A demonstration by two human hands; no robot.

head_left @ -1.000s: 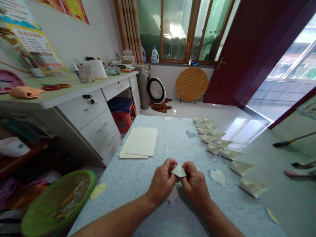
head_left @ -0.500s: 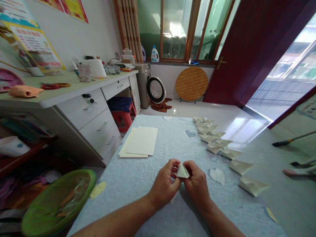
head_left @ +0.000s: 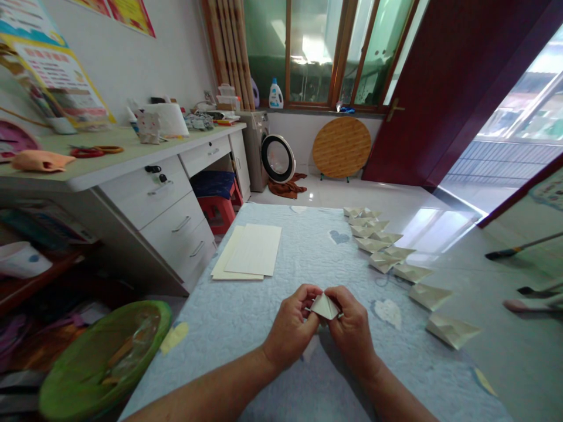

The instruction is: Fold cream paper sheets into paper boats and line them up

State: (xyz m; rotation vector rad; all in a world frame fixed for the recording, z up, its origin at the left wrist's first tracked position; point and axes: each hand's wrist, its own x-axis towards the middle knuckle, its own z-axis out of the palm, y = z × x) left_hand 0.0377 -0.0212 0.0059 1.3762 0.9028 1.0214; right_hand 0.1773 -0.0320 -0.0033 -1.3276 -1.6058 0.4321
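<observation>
At lower centre, left hand [head_left: 292, 328] and right hand [head_left: 352, 322] pinch folded paper [head_left: 324, 306] from opposite sides, apparently steadying its creases.

A paper piece [head_left: 324, 306] sits between the left hand [head_left: 292, 328] and the right hand [head_left: 354, 327], over the near half of the bench [head_left: 308, 252]. Beyond them to the left, two paper sheets [head_left: 254, 250] lie on the bench, one partly on the other. Paper boats [head_left: 430, 296] line its right side. A basin [head_left: 165, 316] is left of the bench; behind are a washing machine [head_left: 254, 152] and, farther right, a tabletop [head_left: 342, 147].
</observation>
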